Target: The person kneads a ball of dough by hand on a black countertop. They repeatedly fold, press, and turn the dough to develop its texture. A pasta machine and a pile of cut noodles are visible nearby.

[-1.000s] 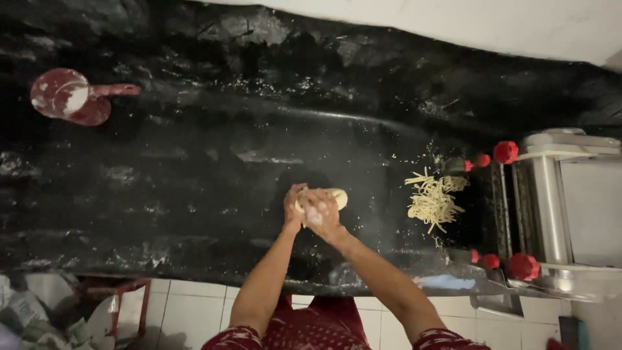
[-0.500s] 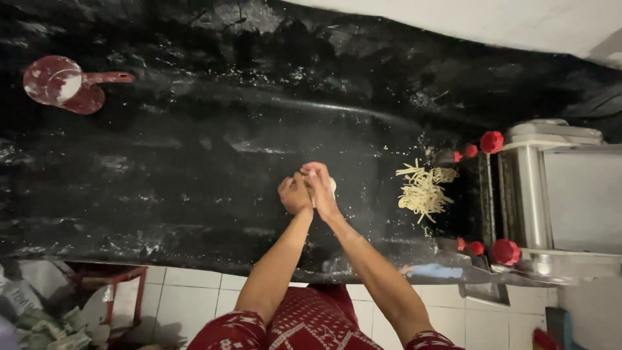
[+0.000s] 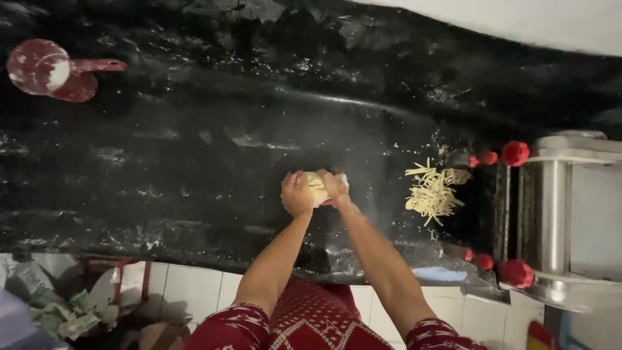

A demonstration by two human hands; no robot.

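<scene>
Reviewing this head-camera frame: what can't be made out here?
- Dough lump: mostly hidden between left hand and right hand; its shape is unclear.
- Noodle machine: cut off by the right edge.
- Red scoop: contents too blurred to tell.
- Clutter under the counter: dark, cut by the bottom edge.

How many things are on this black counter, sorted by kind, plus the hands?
Hands: 2, left hand and right hand
Dough lump: 1
Cut noodle pile: 1
Red scoop: 1
Noodle machine: 1
Total: 6

black floured counter (image 3: 194,168) bears noodles (image 3: 433,191), scoop (image 3: 48,68).
</scene>
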